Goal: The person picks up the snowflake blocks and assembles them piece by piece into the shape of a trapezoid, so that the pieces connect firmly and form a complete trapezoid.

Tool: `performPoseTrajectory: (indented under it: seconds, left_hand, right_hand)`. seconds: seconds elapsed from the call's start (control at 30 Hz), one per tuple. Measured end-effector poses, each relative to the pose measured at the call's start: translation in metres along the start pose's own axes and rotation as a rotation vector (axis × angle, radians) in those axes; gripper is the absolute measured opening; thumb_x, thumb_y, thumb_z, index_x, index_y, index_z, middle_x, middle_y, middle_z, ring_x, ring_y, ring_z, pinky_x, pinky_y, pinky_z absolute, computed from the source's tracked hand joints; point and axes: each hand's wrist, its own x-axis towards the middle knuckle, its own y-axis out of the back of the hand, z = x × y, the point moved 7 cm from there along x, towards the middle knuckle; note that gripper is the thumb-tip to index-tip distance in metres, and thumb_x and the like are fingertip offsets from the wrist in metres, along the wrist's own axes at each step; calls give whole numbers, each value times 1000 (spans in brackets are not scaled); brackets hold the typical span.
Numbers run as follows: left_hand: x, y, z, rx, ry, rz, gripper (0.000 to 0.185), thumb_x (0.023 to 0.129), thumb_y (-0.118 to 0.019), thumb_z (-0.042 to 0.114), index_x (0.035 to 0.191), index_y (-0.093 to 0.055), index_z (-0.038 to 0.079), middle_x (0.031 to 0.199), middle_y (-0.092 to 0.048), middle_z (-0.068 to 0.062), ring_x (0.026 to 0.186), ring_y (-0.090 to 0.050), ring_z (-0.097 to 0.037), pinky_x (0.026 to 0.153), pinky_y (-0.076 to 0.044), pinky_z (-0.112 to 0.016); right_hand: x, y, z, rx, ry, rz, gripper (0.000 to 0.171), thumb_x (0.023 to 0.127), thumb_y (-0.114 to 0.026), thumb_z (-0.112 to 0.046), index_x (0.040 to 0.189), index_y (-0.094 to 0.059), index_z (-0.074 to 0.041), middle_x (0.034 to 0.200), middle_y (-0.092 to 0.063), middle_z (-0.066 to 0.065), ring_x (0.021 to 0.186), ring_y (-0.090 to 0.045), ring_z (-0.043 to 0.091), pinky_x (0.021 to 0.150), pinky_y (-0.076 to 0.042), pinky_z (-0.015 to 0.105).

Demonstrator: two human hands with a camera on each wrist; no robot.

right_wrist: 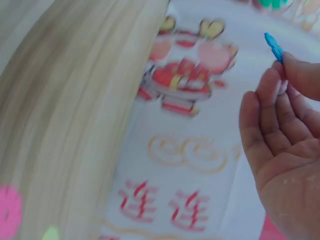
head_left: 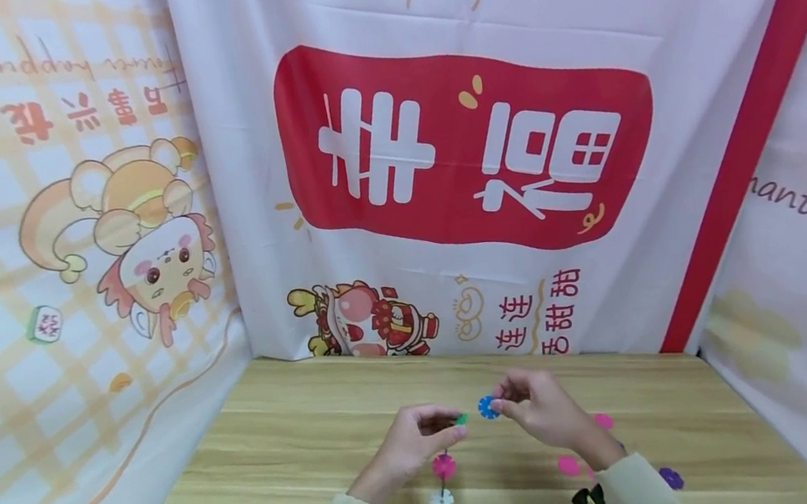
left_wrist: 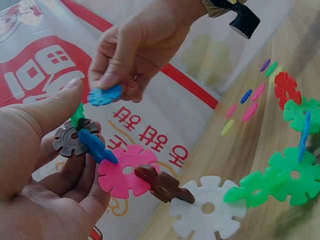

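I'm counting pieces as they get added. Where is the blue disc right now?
The blue disc is pinched in the right hand, above the table, just right of the left hand holding the chain.

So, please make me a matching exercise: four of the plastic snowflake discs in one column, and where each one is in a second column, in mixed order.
Things:
1. blue disc
2. grey disc
3. white disc
4. purple disc

Places:
a. in the hanging chain, next to the green discs
b. pinched in the right hand
c. loose on the table
d. held in the left hand

Pairs: 1-b, 2-d, 3-a, 4-c
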Motion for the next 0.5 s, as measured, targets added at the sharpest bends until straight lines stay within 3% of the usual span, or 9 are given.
performPoseTrajectory:
  seconds: [0.17, 0.5]
  left_hand:
    - [-2, -1, 4, -7, -19, -2, 34, 86, -73, 32, 115, -69, 15, 105, -71, -4, 92, -66, -15, 81, -58, -35]
    - [-4, 1, 5, -14, -24, -6, 31, 86, -73, 33, 113, -69, 18, 107, -71, -6, 93, -67, -16, 83, -58, -37]
  right_hand:
    - [1, -7, -24, -21, 95, 7, 8, 89, -70, -22, 88, -63, -24, 80, -66, -12, 71, -63, 6, 68, -56, 23]
    - [0, -11, -36, -34, 140, 30, 8, 88, -71, -21, 89, -63, -24, 79, -66, -14, 73, -63, 2, 71, -56, 22]
